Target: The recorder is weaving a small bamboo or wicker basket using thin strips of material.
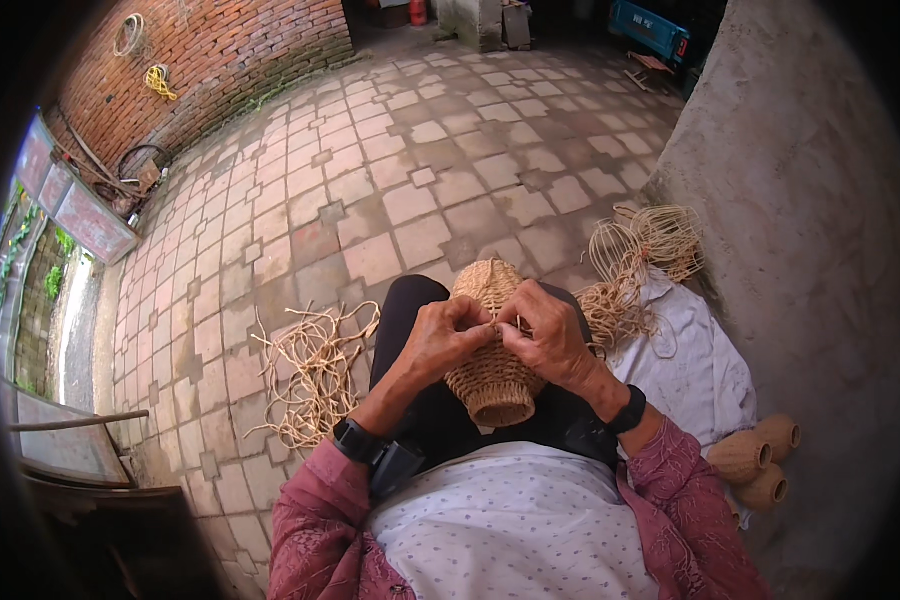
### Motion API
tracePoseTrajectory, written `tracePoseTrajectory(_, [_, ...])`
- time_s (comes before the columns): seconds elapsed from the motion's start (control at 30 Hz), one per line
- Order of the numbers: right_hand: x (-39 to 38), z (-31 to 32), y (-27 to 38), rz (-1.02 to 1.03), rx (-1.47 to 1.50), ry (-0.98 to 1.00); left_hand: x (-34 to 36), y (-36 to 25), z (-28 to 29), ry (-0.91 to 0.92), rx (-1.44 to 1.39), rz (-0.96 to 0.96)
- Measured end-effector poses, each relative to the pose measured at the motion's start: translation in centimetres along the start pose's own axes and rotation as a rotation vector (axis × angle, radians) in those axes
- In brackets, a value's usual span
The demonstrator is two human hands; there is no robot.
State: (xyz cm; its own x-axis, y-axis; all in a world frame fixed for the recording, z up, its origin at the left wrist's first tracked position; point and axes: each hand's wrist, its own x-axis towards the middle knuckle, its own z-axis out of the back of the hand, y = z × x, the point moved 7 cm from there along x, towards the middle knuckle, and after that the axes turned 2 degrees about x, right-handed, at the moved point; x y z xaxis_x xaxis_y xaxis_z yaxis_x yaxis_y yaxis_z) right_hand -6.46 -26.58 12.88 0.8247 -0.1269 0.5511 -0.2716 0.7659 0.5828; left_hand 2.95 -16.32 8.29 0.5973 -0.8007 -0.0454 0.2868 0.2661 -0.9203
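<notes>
A woven straw vessel point(492, 385) lies on my lap between my dark-trousered legs, its round opening toward me. My left hand point(450, 338) is closed at its upper middle, thumb and fingers pinched on the weave. My right hand point(544, 338) meets it from the right, fingers also pinched on the weave, with what looks like a short strand by the fingertips. The exact grip of each fingertip is too small to make out. A tangle of loose cords point(310, 370) lies on the paving to the left of my legs.
Coiled cord frames point(670, 240) and a white cloth point(685, 360) lie at my right beside a concrete wall point(810, 230). Several woven vessels point(745, 452) sit at lower right. A brick wall point(210, 50), leaning panels point(80, 200) and a blue vehicle point(648, 30) stand around the paving.
</notes>
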Motion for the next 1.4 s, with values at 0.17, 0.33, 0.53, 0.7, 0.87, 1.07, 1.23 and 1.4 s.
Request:
tracePoseTrajectory(0.17, [0.0,0.0,-0.7,-0.194,0.133,0.108,0.1,0.5,0.0,0.019,-0.073,0.010])
tracePoseTrajectory(0.33, [-0.1,-0.3,-2.0,-0.069,0.166,0.124,-0.2,0.5,-0.2,0.057,-0.166,0.040])
tracePoseTrajectory(0.53, [-0.6,-1.3,-3.1,-0.151,0.286,0.222,-0.1,0.7,-0.3,0.055,-0.155,0.018])
tracePoseTrajectory(0.7, [-1.0,-1.8,-4.2,-0.321,0.507,0.224,-0.1,0.1,-0.3,0.000,-0.079,0.041])
tracePoseTrajectory(0.87, [-1.0,-1.4,-2.5,-0.243,0.265,0.102,-0.2,0.0,-0.4,-0.161,0.083,-0.010])
tracePoseTrajectory(1.07, [-1.2,-0.7,-0.8,-0.102,0.030,-0.038,-0.8,-0.2,-0.2,-0.303,0.064,-0.084])
tracePoseTrajectory(1.23, [-1.2,-0.7,0.0,-0.028,-0.037,-0.043,-1.1,0.1,-0.3,-0.291,0.022,-0.137])
tracePoseTrajectory(1.4, [-1.1,-0.8,-1.2,-0.213,0.162,-0.036,-0.8,1.4,-0.2,-0.197,-0.199,-0.095])
